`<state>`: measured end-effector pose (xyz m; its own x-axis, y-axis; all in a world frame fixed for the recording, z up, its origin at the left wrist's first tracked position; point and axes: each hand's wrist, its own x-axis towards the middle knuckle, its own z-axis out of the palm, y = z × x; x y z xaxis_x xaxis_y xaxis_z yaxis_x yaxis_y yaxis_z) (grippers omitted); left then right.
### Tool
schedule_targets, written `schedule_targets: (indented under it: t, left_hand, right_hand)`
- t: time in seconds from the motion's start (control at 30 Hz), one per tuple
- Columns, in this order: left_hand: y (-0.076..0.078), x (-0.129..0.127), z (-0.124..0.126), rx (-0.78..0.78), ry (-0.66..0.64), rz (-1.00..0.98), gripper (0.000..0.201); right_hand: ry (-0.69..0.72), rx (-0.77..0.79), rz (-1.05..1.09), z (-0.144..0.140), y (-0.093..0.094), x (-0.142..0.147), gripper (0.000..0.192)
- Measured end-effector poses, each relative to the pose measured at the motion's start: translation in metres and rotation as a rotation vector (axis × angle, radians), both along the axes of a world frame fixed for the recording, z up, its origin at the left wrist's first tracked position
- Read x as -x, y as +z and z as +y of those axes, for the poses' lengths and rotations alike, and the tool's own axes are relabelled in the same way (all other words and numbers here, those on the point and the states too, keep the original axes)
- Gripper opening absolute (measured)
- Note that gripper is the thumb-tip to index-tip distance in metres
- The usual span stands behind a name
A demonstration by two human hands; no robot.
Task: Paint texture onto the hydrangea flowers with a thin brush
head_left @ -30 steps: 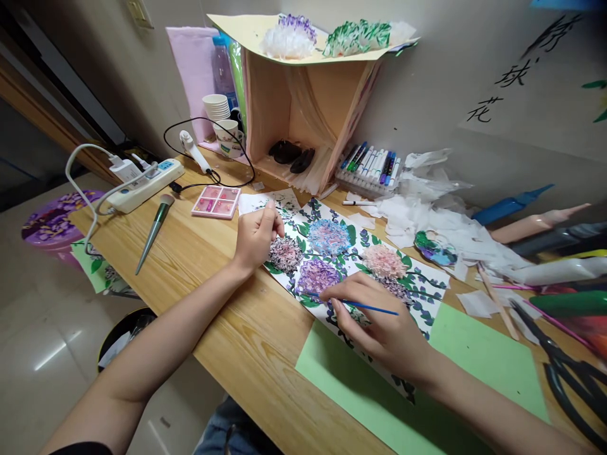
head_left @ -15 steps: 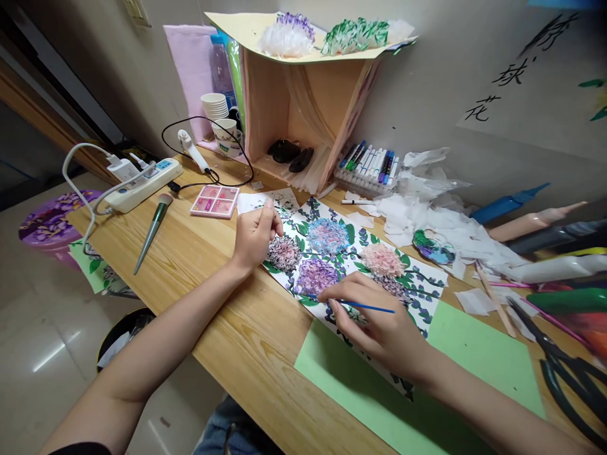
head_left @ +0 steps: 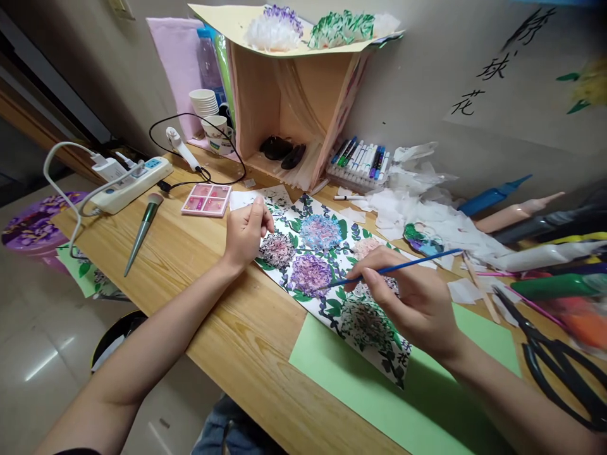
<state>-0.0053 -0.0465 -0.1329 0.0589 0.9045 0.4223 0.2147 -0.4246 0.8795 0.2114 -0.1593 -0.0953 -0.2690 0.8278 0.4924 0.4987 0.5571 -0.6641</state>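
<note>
In my right hand (head_left: 417, 303) a thin blue paintbrush (head_left: 412, 260) is pinched between thumb and fingers. Its tip is at the lower right edge of a purple ball-shaped flower (head_left: 310, 275), which stands out in relief on a white painted sheet (head_left: 378, 365). Around it are a blue flower (head_left: 322, 232), a dark pinkish flower (head_left: 277, 251) and a dark green one (head_left: 365, 321), with green leaves between. My left hand (head_left: 244, 234) rests closed in a loose fist at the sheet's left edge; nothing shows in it. Part of a peach flower (head_left: 367, 246) is behind my right hand.
Green paper (head_left: 327, 366) lies under the sheet. To the right are scissors (head_left: 554, 351), paint tubes, white tissue (head_left: 393, 208) and a paint-smeared palette (head_left: 423, 241). Markers (head_left: 363, 161) stand behind. On the left are a pink palette (head_left: 206, 200), a makeup brush (head_left: 142, 234) and a power strip (head_left: 137, 183).
My right hand has moved right and turned, so the brush's back end now points up to the right. More of the dark green flower shows. My left hand stays closed in place.
</note>
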Motion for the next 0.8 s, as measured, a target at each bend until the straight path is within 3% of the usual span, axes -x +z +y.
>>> schedule_targets:
  t: [0.2, 0.47, 0.63, 0.8]
  left_hand:
    - [0.000, 0.000, 0.000, -0.011, -0.004, 0.005, 0.054]
    - [0.000, 0.000, 0.001, -0.038, -0.007, 0.004, 0.053]
    - [-0.001, -0.001, 0.000, -0.043, -0.016, 0.012, 0.055]
    - [-0.001, -0.001, -0.004, -0.048, -0.035, 0.047, 0.056]
  right_hand:
    - [0.070, 0.054, -0.062, -0.001, 0.000, 0.004, 0.011]
    - [0.139, 0.019, -0.076, 0.000, -0.004, 0.005, 0.021]
    - [-0.021, -0.009, 0.223, -0.002, 0.007, -0.016, 0.028]
    - [-0.090, 0.123, 0.284, -0.016, -0.002, -0.046, 0.029]
